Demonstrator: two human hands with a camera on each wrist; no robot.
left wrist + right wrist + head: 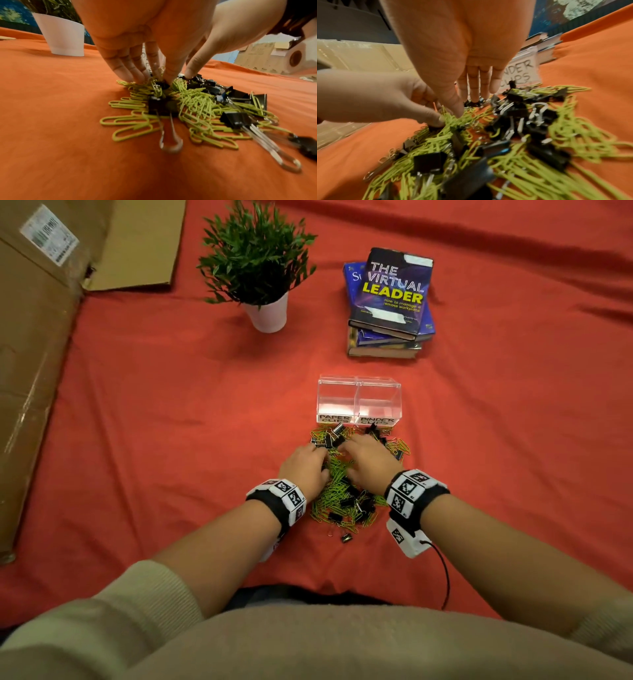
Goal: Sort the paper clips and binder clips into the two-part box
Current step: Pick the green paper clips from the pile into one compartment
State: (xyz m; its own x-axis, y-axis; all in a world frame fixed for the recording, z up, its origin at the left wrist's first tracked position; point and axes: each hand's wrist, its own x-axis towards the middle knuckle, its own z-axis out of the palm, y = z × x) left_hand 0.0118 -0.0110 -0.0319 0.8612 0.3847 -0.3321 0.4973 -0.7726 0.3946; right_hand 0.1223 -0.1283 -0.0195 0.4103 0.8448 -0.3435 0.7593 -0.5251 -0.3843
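A mixed pile [342,501] of green paper clips [130,123] and black binder clips [428,163] lies on the red cloth. It sits just in front of the clear two-part box [356,392], which is labelled PAPER CLIPS on the left and BINDER CLIPS on the right. Both compartments look empty. My left hand [320,455] reaches down into the pile's left side. Its thumb and fingertips pinch a small black binder clip [162,85] among green clips. My right hand [354,448] is beside it, with straight fingers [474,97] touching the clips and gripping nothing.
A potted plant [269,314] stands at the back left and a stack of books [390,302] behind the box. A large cardboard box [34,371] runs along the left edge. One binder clip [346,537] lies loose near me.
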